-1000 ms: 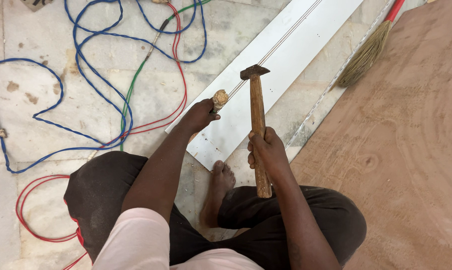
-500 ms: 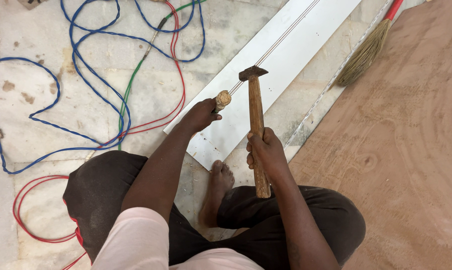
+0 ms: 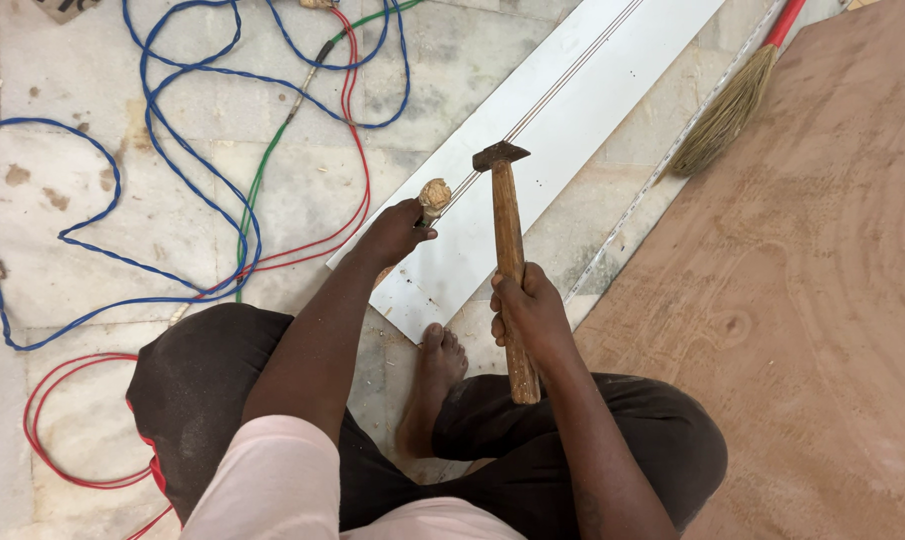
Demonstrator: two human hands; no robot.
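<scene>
Where the marble floor (image 3: 53,250) runs toward its left edge, blue, red and green electrical wires (image 3: 163,170) lie in loose loops, apart from the work. The left hand (image 3: 393,232) is closed around a wooden-handled chisel (image 3: 434,195), its tip set on the long white panel (image 3: 533,150) near that panel's left edge. The panel lies diagonally on the floor; a bare foot (image 3: 441,360) rests at its near corner. The right hand (image 3: 529,312) grips the lower handle of a hammer (image 3: 506,240), whose head is raised just right of the chisel's handle. Risk: a glancing blow could slip off the rounded handle onto the left hand's fingers, or drive the tip sideways and scar the panel. A broom (image 3: 733,105) lies beside the plywood sheet (image 3: 803,300) at the right.
</scene>
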